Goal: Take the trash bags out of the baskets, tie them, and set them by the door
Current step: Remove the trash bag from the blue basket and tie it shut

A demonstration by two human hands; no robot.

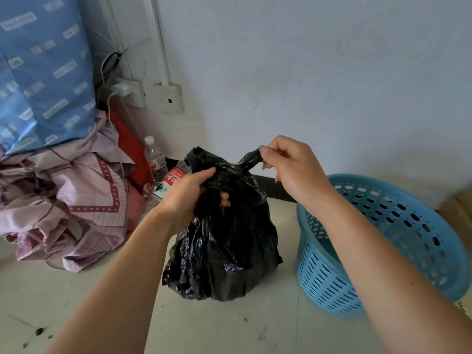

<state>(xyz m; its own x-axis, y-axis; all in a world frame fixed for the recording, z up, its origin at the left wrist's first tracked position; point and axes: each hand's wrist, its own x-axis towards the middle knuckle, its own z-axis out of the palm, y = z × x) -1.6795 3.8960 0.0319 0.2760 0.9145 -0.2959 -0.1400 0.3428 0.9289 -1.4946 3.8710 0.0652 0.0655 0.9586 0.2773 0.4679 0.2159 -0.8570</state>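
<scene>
While the left hand (189, 192) bunches the trash bag (224, 241) and the right hand (288, 167) pinches a handle, knotting seemingly comes next.

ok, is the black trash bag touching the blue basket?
Apart. The head view shows a strip of bare floor running between the black trash bag and the wall of the blue basket all the way down.

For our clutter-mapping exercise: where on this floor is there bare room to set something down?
Bare floor nearest the camera, bordered by pink bedding, black trash bag and blue basket. Crowded: the corner with plastic bottles beside the bedding.
</scene>
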